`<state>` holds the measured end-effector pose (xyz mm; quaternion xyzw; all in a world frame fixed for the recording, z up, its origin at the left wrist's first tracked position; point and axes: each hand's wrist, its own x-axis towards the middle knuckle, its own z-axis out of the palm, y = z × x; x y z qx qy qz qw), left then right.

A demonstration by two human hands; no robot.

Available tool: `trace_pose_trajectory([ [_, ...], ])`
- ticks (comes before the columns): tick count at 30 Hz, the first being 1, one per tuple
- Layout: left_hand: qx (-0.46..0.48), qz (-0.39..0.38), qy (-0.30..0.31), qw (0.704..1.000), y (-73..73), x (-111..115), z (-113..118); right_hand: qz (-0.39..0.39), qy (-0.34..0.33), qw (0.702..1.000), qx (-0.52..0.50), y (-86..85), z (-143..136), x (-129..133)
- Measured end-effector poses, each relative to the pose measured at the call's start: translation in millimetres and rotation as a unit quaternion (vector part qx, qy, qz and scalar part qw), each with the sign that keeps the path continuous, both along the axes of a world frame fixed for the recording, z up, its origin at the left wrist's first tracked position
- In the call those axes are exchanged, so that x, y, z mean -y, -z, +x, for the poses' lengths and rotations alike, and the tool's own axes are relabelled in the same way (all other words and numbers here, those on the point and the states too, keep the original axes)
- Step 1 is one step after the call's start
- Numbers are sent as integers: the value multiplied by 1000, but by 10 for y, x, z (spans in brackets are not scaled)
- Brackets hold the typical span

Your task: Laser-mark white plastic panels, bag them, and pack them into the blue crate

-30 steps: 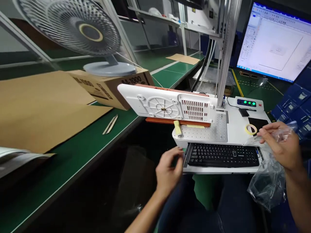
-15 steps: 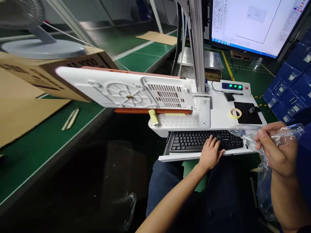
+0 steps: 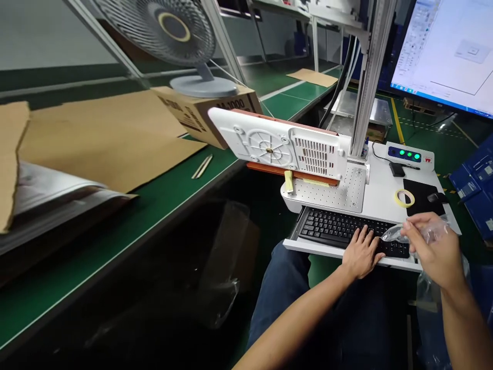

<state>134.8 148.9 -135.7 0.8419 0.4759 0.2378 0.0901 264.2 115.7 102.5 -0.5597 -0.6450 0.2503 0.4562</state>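
Note:
My left hand rests with spread fingers on the right part of a black keyboard, which lies in a pulled-out white tray. To its right, my right hand is closed on a clear plastic bag that hangs down below the wrist. A corner of the bag sticks out over the keyboard's right end. Above the keyboard, a white plastic panel with a ribbed circle and vent slots stands tilted on an orange-red holder. A yellow tape piece is stuck at its lower edge, over a perforated metal plate.
A tape roll lies beside the mouse on its black pad. A monitor stands behind. At left, a fan sits on a cardboard box on a green bench with cardboard sheets. Blue bins stand right.
The view has turned left, so more of the fan and cardboard shows and everything sits further right. My left hand stays on the keyboard, and my right hand still grips the bag.

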Motion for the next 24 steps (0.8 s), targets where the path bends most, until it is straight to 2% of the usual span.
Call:
trace_pose_trajectory([
  [4,10,0,4,1000,-6,-2,-13,12,-4,998,58,26,-171,-445],
  [6,16,-1,6,1000,-19,2,-25,6,-23,998,53,14,-300,-551],
  [8,21,-4,9,1000,-37,6,-42,-7,-50,998,36,-2,-446,-549],
  [13,49,-32,24,998,-34,5,-82,-38,-94,994,29,-21,-700,-222],
  [19,94,-67,65,991,52,-64,-81,-93,-118,989,14,-21,-726,226],
  [22,133,-66,75,986,-46,-32,-202,-94,-109,989,-20,-58,-787,372],
  [24,257,-86,95,958,-174,80,-371,-86,-105,989,-51,-95,-866,450],
])
